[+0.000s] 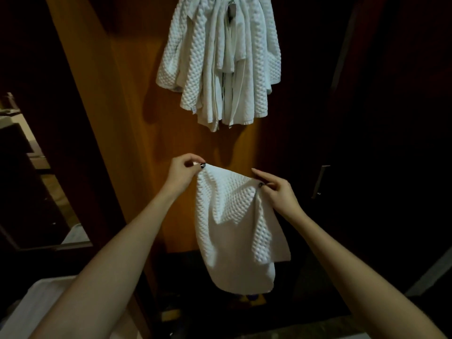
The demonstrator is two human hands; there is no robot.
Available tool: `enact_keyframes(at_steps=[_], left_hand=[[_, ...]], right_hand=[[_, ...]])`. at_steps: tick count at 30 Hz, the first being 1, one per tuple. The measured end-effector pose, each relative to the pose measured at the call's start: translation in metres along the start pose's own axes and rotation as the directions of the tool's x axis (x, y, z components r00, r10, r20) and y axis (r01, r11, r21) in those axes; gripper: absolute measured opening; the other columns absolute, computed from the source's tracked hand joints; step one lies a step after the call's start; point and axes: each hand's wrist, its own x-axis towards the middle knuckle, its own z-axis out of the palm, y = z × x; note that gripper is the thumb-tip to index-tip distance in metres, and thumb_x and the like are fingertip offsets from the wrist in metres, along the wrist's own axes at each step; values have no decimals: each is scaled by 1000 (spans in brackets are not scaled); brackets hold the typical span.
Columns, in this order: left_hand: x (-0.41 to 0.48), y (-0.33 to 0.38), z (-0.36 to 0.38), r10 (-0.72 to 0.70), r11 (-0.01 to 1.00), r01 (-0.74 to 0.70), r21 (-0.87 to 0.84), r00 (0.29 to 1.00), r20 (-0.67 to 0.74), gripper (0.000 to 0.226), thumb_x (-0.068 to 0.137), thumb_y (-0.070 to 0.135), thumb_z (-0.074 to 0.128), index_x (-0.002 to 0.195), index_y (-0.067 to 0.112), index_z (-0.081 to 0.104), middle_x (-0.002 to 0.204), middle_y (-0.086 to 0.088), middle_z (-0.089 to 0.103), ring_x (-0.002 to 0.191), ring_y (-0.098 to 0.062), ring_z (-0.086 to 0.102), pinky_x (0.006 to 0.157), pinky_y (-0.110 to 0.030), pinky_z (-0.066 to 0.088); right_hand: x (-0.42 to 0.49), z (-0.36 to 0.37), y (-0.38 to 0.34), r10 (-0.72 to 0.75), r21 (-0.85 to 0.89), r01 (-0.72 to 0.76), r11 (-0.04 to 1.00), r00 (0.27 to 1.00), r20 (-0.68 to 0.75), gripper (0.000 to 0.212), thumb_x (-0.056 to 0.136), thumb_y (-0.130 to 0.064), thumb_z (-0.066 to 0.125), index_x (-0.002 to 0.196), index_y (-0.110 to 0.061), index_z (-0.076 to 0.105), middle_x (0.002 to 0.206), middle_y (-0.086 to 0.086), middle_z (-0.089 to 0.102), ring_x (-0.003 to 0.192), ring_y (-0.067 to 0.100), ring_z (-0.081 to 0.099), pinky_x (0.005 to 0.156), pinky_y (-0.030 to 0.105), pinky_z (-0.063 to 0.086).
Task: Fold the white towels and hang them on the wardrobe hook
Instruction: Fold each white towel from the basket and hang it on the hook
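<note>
A white waffle-weave towel [234, 226] hangs in front of me, held up by its top edge. My left hand [182, 173] pinches its upper left corner. My right hand [276, 189] pinches the upper right corner, with the index finger stretched out along the edge. The towel droops in loose folds below both hands. Higher up, several white towels [217, 62] hang bunched on a metal hook [231, 7] fixed to the orange-brown wardrobe panel [129, 99].
A dark wardrobe door with a metal handle [321, 181] stands at the right. At the left a mirror or opening [36, 167] shows a dim room. White fabric [36, 304] lies at the lower left. Small items sit on the dark floor [249, 298] below the towel.
</note>
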Motion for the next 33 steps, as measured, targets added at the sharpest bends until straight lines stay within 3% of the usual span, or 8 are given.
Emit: enact_keyframes(at_steps=[6,10,13,17,22,24,27,33], left_hand=[[-21,3,34,53,998,-49,-39,995,90,20,85,-6,61,88,12,70,88,-8,64,72,-7,52,64,-8,38],[-35,0,48,87,994,-77,-75,987,136,24,85,-1,64,85,24,66,98,-2,60,85,-8,55,73,-5,39],[-44,-6,55,36,998,-23,-64,976,216,19,82,17,73,92,28,62,103,9,52,101,-10,52,82,-14,39],[-61,-11,71,41,998,-30,-48,969,243,38,75,21,80,103,24,55,104,14,41,98,2,46,76,-8,38],[-72,-18,77,42,985,-81,155,970,241,54,74,28,74,115,30,39,112,14,27,88,8,42,64,-2,37],[-75,-21,83,44,986,-79,148,973,226,55,73,26,74,112,33,35,110,15,23,90,14,43,63,-2,38],[-78,-25,90,48,991,-69,112,981,186,48,76,10,66,110,29,37,107,15,23,83,3,47,63,-3,39],[-59,-34,67,88,995,-93,32,986,140,29,85,2,63,107,17,51,112,3,35,88,-2,46,69,-3,39]], right_hand=[[16,2,-10,136,128,-120,985,982,-128,42,87,2,50,77,-31,75,77,-2,73,66,16,60,63,34,47],[15,1,-16,192,183,-170,968,976,-107,31,85,3,52,85,-19,74,81,1,73,74,17,63,77,45,53],[7,3,-22,149,152,-138,979,987,-60,20,92,-4,56,88,-15,71,81,4,71,74,15,64,78,40,53],[-1,6,-30,120,65,-121,990,993,19,16,86,-5,61,96,-15,69,66,-5,62,67,6,59,71,24,49],[-6,4,-33,129,-33,-130,991,991,-31,13,85,-7,70,96,-13,68,83,7,73,83,23,71,77,37,55],[-6,6,-35,95,-72,-100,992,993,-69,8,84,-9,71,89,-15,69,80,5,73,80,17,71,76,33,56],[-6,7,-35,47,-84,-57,995,992,-114,3,86,-12,70,83,-10,71,73,-1,74,74,7,71,77,28,57],[-5,-8,-31,0,-37,-8,999,975,-224,12,90,-10,64,81,-9,71,66,-2,71,67,9,70,70,21,55]])
